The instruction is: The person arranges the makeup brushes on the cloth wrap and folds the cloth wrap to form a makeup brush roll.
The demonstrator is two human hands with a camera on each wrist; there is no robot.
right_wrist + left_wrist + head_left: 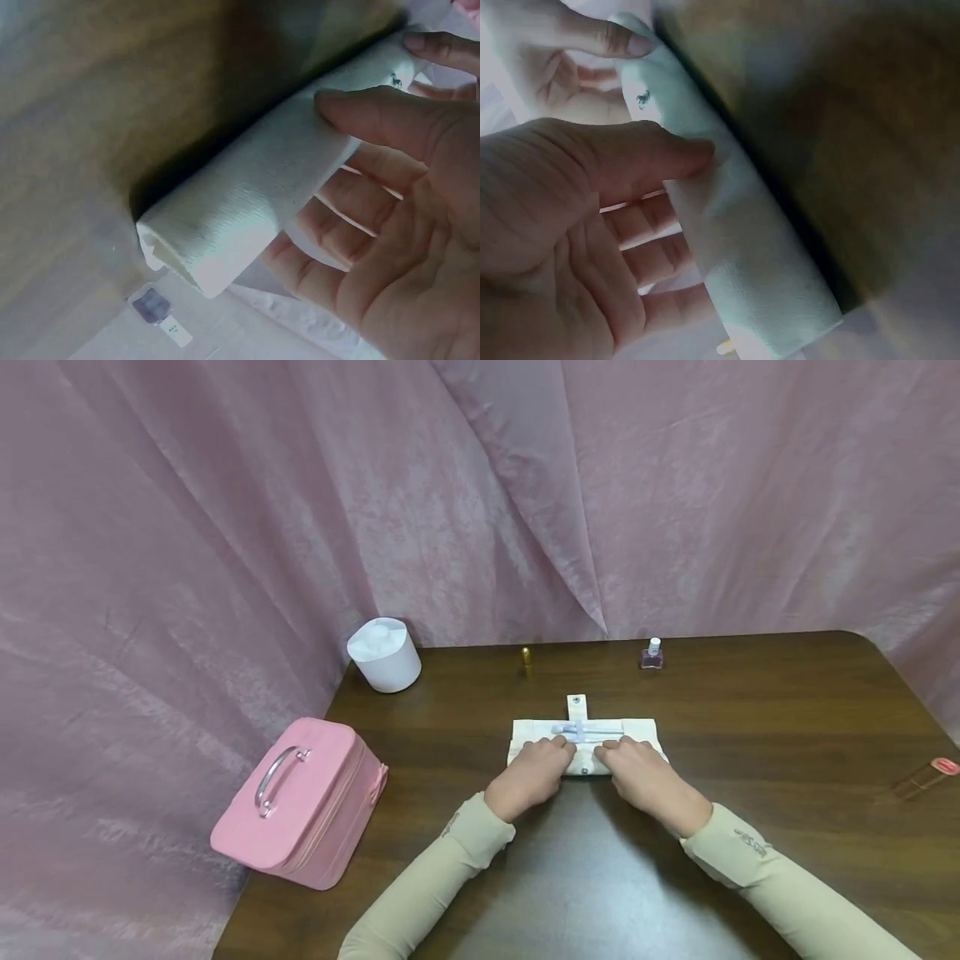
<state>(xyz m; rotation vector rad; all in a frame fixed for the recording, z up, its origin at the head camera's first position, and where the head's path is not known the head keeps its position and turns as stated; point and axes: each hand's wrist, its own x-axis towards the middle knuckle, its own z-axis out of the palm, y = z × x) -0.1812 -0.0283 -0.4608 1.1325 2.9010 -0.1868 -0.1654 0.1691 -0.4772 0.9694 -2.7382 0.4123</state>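
Note:
A white fabric roll-up pouch [640, 729] lies partly rolled on the table, its near edge folded into a thick roll. Its snap strap [577, 705] points to the far side, and slim pale-blue tools [603, 730] show inside. My left hand [534, 770] grips the left part of the roll, thumb on the near side, fingers over the top. With the same hold, my right hand [647, 775] grips the right part. In the left wrist view the roll [742, 232] bears a small metal snap [643, 98]. The right wrist view shows the roll's layered open end [169, 259].
A pink case [300, 810] with a silver handle stands at the left. Behind it is a white round container [386, 657] with white contents. A small gold item [527, 656] and a nail polish bottle [652, 655] stand at the back. A lipstick-like tube [926, 778] is far right.

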